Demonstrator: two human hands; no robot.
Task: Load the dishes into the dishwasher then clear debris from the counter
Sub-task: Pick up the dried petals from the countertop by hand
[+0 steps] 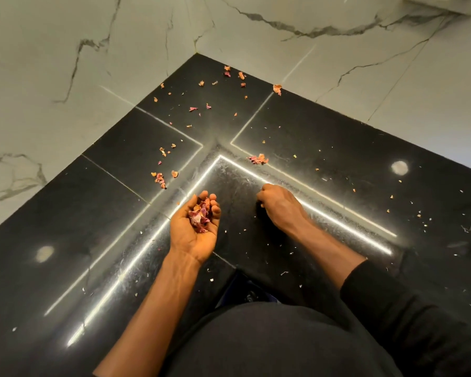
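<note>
My left hand [195, 229] is held palm up over the glossy black counter [324, 164], cupped around a pile of pink and orange onion skin flakes [200, 214]. To its right, my right hand [279, 204] rests knuckles up on the counter with fingers curled under; whether it pinches a flake is hidden. More flakes lie scattered on the counter: a cluster [159, 179] left of my left hand, another cluster [259, 159] beyond my right hand, and several small bits [229, 74] toward the far corner.
White marbled wall tiles [79, 63] meet the counter on the left and at the back right. Tiny pale crumbs [424, 216] dot the counter at the right. Ceiling lights reflect as bright lines and spots. My dark clothed body fills the bottom.
</note>
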